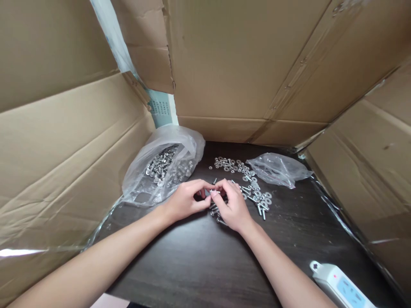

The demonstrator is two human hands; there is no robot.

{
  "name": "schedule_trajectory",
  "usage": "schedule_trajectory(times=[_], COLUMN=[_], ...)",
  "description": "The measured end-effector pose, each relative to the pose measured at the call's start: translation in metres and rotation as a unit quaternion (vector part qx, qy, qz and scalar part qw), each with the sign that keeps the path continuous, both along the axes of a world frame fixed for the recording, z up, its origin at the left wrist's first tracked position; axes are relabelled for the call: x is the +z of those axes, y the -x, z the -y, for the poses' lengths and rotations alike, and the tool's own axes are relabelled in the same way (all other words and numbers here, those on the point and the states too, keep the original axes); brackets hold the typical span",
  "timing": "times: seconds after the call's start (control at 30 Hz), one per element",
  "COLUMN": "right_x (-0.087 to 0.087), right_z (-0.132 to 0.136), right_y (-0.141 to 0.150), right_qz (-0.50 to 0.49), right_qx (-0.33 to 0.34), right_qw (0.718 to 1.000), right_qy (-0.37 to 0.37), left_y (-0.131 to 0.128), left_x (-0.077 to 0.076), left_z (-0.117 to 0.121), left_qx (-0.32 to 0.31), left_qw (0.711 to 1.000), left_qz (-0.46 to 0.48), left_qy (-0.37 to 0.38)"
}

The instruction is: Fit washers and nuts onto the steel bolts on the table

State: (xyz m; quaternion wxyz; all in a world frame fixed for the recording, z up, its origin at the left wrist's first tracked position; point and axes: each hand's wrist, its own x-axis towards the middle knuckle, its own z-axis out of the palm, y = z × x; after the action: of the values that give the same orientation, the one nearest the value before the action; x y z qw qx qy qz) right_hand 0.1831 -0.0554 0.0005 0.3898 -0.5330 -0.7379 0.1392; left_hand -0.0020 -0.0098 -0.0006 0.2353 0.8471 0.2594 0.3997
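My left hand and my right hand meet over the table, fingertips pinched together. Between them is a small shiny bolt; whether a nut or washer sits on it is hidden by the fingers. Several loose bolts lie under and beside my right hand. To its right are more bolts mixed with flat washers. Nuts and washers are scattered farther back. Left of the hands, an open clear plastic bag holds a heap of bolts.
A crumpled clear bag lies at the back right of the dark table. At the front right is a white power strip with a red light. Cardboard walls enclose the left, back and right sides.
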Motion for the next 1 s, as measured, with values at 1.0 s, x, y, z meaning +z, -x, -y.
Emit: schedule_trajectory(times=[1.0], right_x=[0.0037], right_z=[0.0024], right_y=[-0.0009], right_qz=[-0.008], right_qx=[0.004], right_qw=[1.0], right_qy=[0.003], left_y=[0.0004], left_x=[0.0027], left_z=[0.0027], left_qx=[0.001], left_qw=[1.0], left_qz=[-0.002], left_qy=[0.022])
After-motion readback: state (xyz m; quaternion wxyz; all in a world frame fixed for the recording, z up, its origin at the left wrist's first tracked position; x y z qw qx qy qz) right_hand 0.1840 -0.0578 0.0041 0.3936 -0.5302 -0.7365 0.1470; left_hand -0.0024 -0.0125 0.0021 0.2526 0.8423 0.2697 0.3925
